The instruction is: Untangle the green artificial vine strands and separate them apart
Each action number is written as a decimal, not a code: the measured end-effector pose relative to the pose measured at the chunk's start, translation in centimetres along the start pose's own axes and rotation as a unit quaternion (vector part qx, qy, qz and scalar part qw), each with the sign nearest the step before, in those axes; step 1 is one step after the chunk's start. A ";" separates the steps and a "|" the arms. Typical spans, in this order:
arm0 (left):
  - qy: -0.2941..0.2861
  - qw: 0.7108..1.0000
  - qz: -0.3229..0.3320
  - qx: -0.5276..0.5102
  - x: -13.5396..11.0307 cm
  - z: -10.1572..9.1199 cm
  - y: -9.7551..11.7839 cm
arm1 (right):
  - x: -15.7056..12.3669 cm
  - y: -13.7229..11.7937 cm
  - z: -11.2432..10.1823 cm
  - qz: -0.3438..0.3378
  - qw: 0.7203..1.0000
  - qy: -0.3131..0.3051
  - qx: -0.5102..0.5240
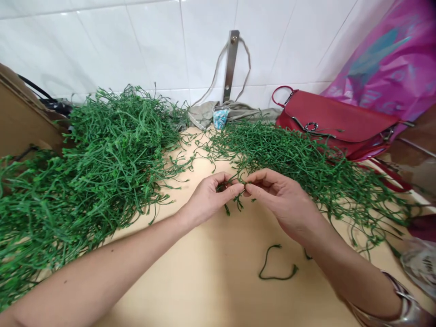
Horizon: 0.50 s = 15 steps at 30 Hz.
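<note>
Over the middle of the table, my left hand point(213, 196) and my right hand point(286, 200) meet almost fingertip to fingertip. Both pinch thin green cords point(240, 204) between thumb and fingers; the tufted ends hang below and stick out above the thumbs. How many cords are held, and how they cross, is partly hidden by the fingers. To the left lies a big tangled heap of green cords point(119, 154). A flatter pile of similar cords point(282, 150) spreads behind and to the right of my right hand. One loose cord point(272, 277) lies bent on the table nearer to me.
Against the tiled wall stand a small clear cup point(220, 118) with blue and white bits and a metal bracket point(231, 63). A red handbag point(340, 118) and a purple plastic bag point(391, 68) sit at the right. A cardboard box point(27, 113) borders the left.
</note>
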<state>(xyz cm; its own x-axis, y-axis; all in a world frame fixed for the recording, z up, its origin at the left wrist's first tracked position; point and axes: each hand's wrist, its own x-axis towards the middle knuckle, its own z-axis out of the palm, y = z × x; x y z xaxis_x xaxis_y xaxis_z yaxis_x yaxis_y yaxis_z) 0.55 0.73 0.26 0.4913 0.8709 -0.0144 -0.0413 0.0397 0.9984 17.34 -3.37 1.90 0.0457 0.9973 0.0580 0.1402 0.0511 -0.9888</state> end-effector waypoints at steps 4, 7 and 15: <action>0.005 1.000 -0.015 0.013 0.0 -0.1 -0.1 | -0.2 0.0 0.5 -0.009 0.999 0.015 -0.032; 0.004 1.000 -0.021 0.021 0.0 -0.2 0.0 | -0.3 0.0 0.8 -0.027 0.998 0.022 -0.057; -0.077 0.994 -0.042 0.068 0.0 -0.4 0.8 | 0.1 0.6 0.4 -0.039 0.993 0.052 -0.095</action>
<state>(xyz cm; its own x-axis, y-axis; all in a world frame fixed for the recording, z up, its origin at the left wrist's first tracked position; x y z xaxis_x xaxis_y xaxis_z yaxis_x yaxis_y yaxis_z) 0.16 0.94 1.05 0.6161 0.7812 -0.1004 0.1189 0.0337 0.9923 17.07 -3.25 1.22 0.1280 0.9793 0.1567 0.3319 0.1066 -0.9373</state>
